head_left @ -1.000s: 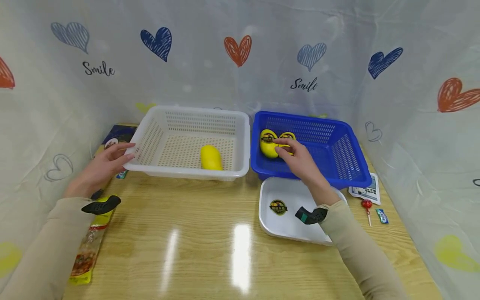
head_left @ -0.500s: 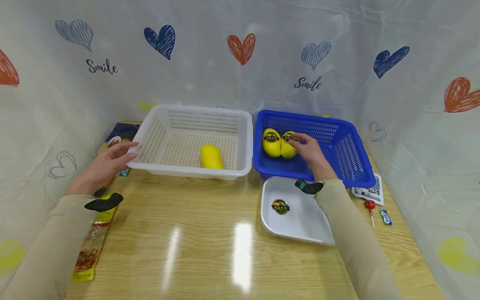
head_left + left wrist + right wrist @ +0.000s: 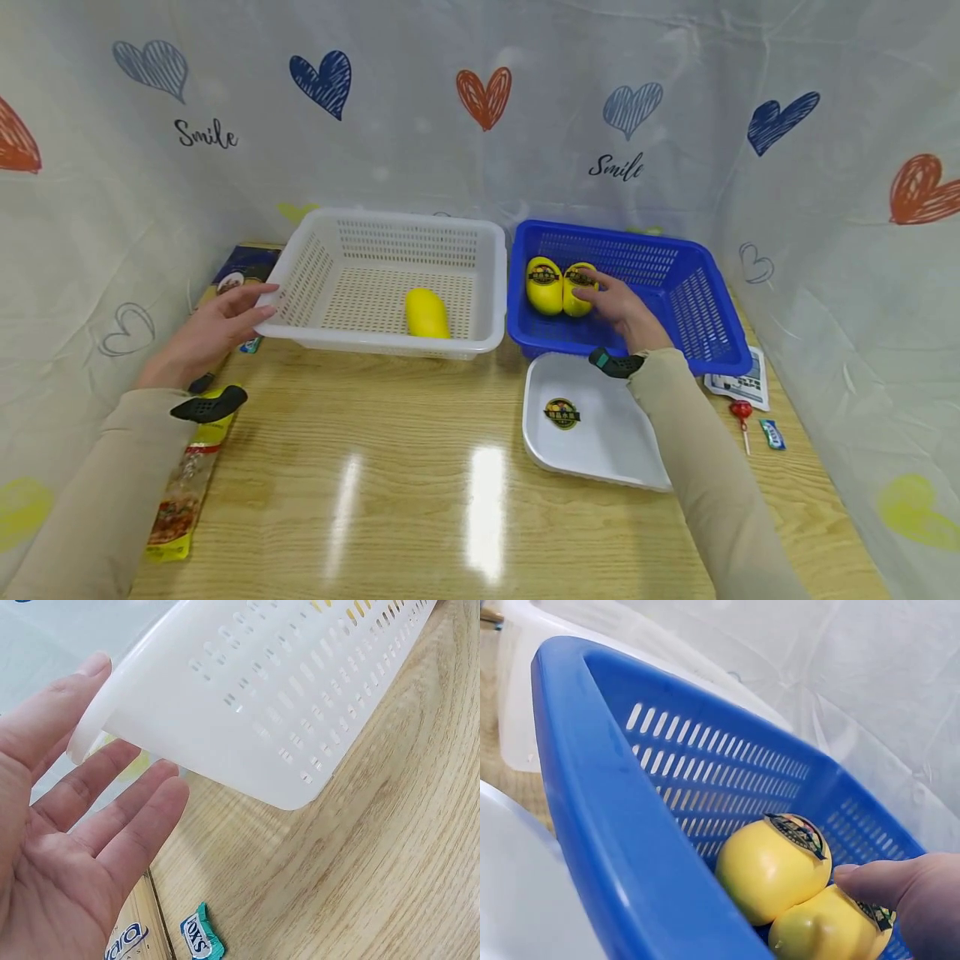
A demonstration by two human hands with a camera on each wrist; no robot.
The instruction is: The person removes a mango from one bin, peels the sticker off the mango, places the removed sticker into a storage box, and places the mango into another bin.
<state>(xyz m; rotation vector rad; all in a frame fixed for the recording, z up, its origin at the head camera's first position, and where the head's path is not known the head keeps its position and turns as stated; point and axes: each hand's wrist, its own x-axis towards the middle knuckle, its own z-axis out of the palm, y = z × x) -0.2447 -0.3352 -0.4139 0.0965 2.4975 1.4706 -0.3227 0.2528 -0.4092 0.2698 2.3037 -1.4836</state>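
Yellow labelled mangoes (image 3: 543, 295) lie side by side near nine o'clock in the blue basket (image 3: 705, 304); the right hand (image 3: 624, 308) has slid towards three o'clock, uncovering more of both, so the pair seems settled. Its thumb and fingers stand apart at the three-o'clock mango; whether they grip, I cannot tell. The left hand (image 3: 206, 335) pinches the white basket (image 3: 375, 342) at its eight-o'clock rim. Blue walls crowd nine o'clock; bare basket floor gives room towards three.

White basket (image 3: 367, 293), smooth plastic; glossy table (image 3: 405, 467), seemingly wood.
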